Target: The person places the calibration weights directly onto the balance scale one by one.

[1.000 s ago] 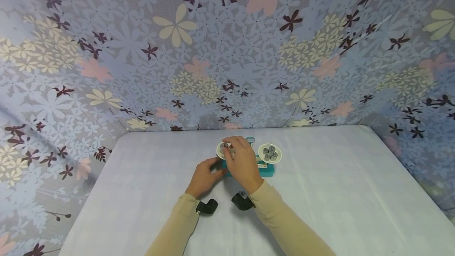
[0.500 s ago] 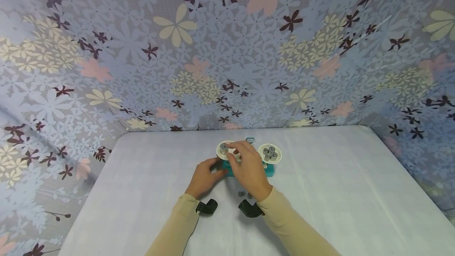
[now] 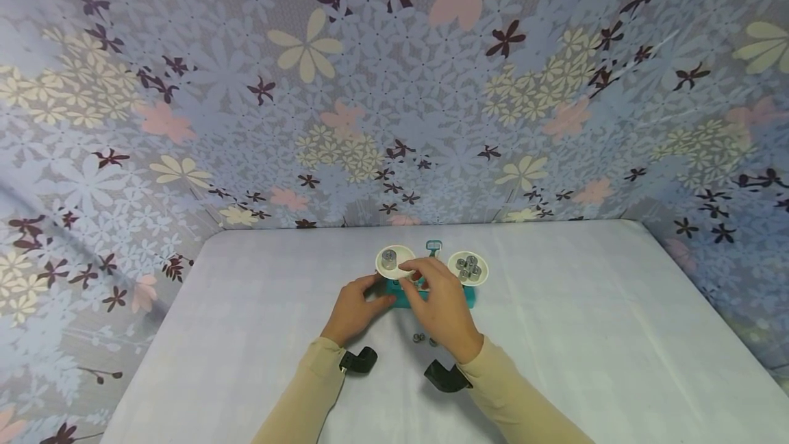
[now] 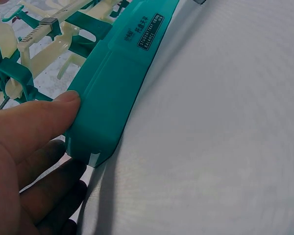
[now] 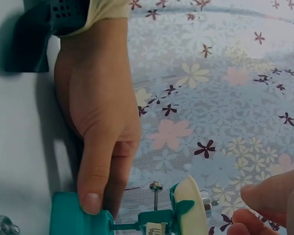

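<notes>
A teal tray balance (image 3: pixel 401 299) stands on the table. My left hand (image 3: pixel 354 307) holds the left end of its base, with the thumb on the teal side (image 4: pixel 105 98) and the fingers behind the end. One larger metal weight (image 3: pixel 389 260) sits upright on the white left pan (image 3: pixel 404 253). Just right of that weight is my right hand (image 3: pixel 440 303), its thumb and fingers apart with nothing between them. Several small metal weights (image 3: pixel 472 270) stand on the right pan (image 3: pixel 483 260). Part of the beam is hidden behind the right hand.
Small metal weights (image 3: pixel 418 338) lie on the pale cloth in front of the balance, close to the right wrist. A teal pointer loop (image 3: pixel 434 246) rises at the balance's back. Flower-patterned fabric (image 3: pixel 394 88) hangs behind the table (image 3: pixel 573 334).
My right hand has drawn back from the weight on the left pan, moving right and toward me. The weight stays on the pan. My left hand has not moved.
</notes>
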Available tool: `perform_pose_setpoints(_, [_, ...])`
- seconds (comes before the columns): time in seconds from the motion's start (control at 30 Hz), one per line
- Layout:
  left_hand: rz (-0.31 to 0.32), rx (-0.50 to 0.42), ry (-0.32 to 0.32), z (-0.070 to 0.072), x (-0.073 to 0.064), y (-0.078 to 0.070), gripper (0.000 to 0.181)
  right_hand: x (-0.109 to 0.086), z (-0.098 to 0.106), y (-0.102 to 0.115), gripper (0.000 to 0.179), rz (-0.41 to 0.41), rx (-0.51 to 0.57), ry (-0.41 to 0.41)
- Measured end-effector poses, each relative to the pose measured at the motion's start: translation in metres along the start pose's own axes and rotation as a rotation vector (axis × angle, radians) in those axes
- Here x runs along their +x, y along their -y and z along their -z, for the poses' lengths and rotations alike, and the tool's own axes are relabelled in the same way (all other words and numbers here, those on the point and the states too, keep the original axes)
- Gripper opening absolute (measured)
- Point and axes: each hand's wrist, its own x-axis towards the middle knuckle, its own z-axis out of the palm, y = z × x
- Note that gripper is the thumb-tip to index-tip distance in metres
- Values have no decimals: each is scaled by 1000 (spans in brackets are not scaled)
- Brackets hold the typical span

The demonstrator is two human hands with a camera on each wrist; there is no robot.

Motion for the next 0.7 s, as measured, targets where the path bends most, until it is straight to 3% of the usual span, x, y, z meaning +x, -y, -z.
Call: perform_pose_setpoints(0.7, [-15, -9, -9, 1, 0, 0, 53, -25, 7, -6, 25, -31, 24, 95])
